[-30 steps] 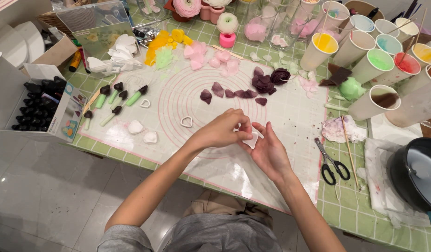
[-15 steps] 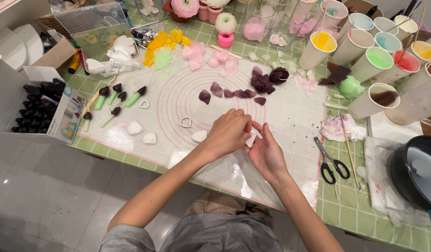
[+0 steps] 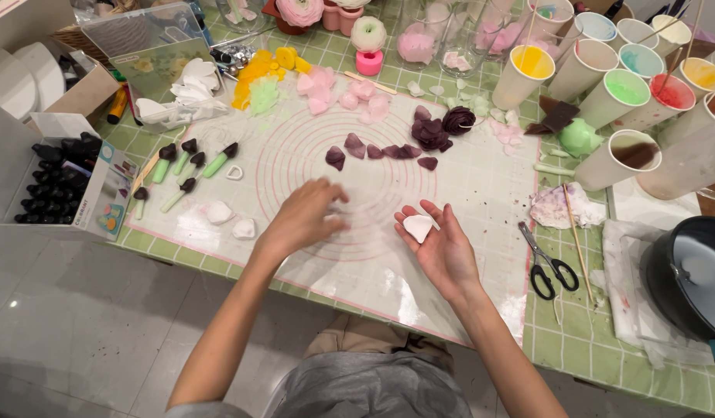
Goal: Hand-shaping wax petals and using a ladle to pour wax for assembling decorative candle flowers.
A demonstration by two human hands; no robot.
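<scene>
Your right hand [image 3: 443, 248] is cradling a white petal piece [image 3: 417, 227] in its open palm; your left hand [image 3: 303, 220] is hovering released, blurred, over the silicone mat [image 3: 311, 139] on the tabletop [image 3: 590, 340].

Black-handled scissors [image 3: 549, 265], cups of coloured liquid [image 3: 528, 71], dark purple petals [image 3: 388, 151], black pot [image 3: 692, 275]

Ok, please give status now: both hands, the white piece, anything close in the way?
Right hand open, palm up, white petal piece on it. Left hand blurred over the mat, grip unclear. Scissors beside right hand.
</scene>
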